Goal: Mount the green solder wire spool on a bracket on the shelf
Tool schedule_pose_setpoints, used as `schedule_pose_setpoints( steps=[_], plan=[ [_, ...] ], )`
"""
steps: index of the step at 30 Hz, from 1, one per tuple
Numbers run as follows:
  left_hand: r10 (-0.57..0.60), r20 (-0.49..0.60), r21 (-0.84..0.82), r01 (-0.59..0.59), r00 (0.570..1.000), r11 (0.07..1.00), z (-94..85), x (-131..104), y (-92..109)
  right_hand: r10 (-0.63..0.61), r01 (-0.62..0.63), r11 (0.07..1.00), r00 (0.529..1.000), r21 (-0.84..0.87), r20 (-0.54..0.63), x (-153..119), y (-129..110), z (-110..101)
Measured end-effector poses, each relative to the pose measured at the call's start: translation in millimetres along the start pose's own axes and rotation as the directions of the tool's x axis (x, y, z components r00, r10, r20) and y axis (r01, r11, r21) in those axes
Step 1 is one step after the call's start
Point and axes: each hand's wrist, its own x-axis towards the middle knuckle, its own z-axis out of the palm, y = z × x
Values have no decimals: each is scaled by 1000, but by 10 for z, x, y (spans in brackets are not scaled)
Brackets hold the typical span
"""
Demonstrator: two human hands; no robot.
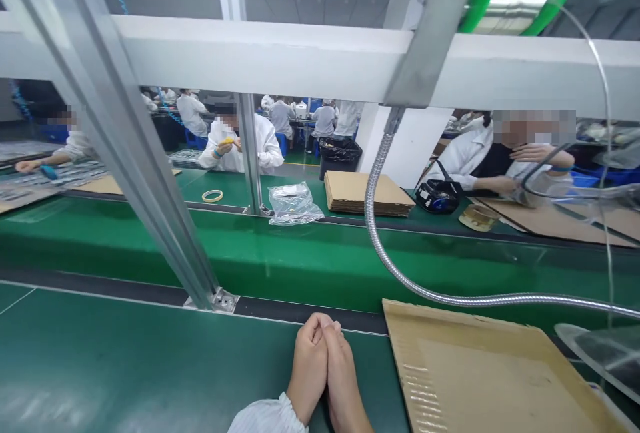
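My left hand [309, 358] and my right hand [341, 363] rest together over the near edge of the green worktop [150, 366]. Both are closed, with fingers curled in and pressed against each other; no object shows in them. A white elastic cuff covers the left wrist. Just right of my hands lies a flat brown cardboard sheet [475, 373], with neither hand touching it.
A metal post [165, 220] rises at left; a flexible metal hose [373, 206] curves over the cardboard. Across the green belt [300, 256] lie a plastic bag [293, 203], a tape roll [213, 196] and stacked cardboard [365, 192]. Co-workers sit beyond. A wire spool [517, 3] hangs above.
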Motion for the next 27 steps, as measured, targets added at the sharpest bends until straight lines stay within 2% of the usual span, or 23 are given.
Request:
schedule_pose_setpoints(
  steps=[3,6,11,15,23,27],
  plan=[
    [-30,-8,52,30,1000,998,3,6,23,-26,25,999,999,-46,-19,32,56,7],
    [-13,-17,110,14,1000,994,-5,8,27,-11,10,1000,998,-18,-57,42,66,24],
    [-15,12,202,12,1000,979,-8,-14,58,73,-71,997,987,22,-144,-21,-56,39],
    [8,-1,266,-8,1000,964,30,-33,103,62,-59,998,981,22,-184,-66,-122,34],
    [17,-17,271,-12,1000,963,5,-16,70,79,-73,996,987,50,-137,-42,-65,3],
    [-16,-36,256,25,999,966,6,-31,73,152,-139,986,977,97,-149,-42,-38,-9]
  ],
)
